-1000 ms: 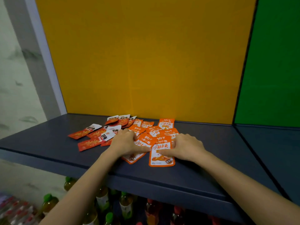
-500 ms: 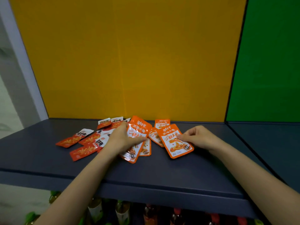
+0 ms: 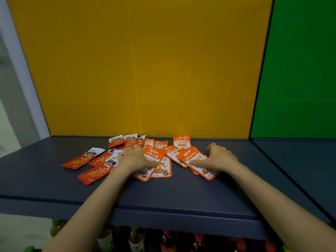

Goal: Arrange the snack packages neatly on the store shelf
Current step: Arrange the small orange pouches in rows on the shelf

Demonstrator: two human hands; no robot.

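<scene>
Orange packets [image 3: 154, 168] are lying back on the shelf [image 3: 181, 193] for lining up: flat left hand [image 3: 135, 159] pressing them, right hand [image 3: 220, 159] pinching another packet [image 3: 198, 159].

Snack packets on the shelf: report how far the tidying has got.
Done: very little; no neat row shows on the shelf yet. In hand: the left hand rests on overlapping orange packets, and the right hand grips another orange stack, thumb on top. Left: the red packets lie scattered at the left, and the rear orange packets sit jumbled behind.
</scene>
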